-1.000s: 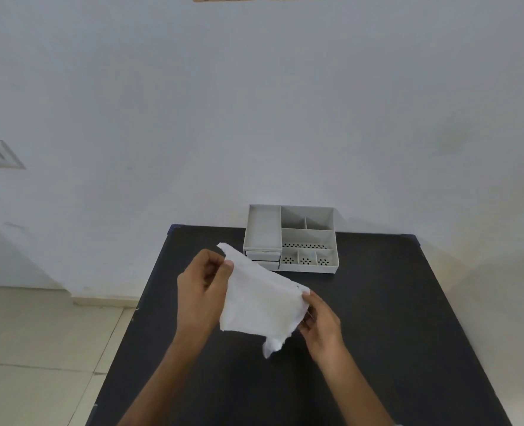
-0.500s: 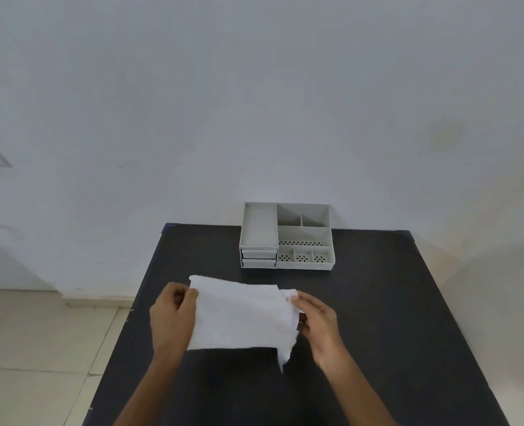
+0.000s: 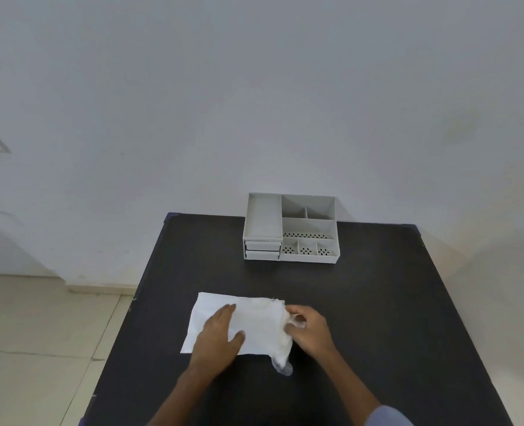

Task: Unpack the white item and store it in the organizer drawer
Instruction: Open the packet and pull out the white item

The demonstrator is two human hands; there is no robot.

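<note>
1. The white item (image 3: 254, 324) lies flat on the black table (image 3: 377, 318), low and centre in the frame, its wrapper apparently still on.
2. The left hand (image 3: 220, 336) rests on it with fingers spread flat, pressing it down rather than gripping.
3. The right hand (image 3: 308, 329) pinches the crumpled right edge, where a thin clear tail hangs toward the bottom of the frame; whether that is torn wrapping is hard to tell.
4. The step in hand looks like unwrapping, still early.
5. The organizer (image 3: 289, 230) sits well apart, above centre, both small drawers (image 3: 262, 250) closed.
6. Next: peel the wrapping off, then pull a drawer open.
</note>
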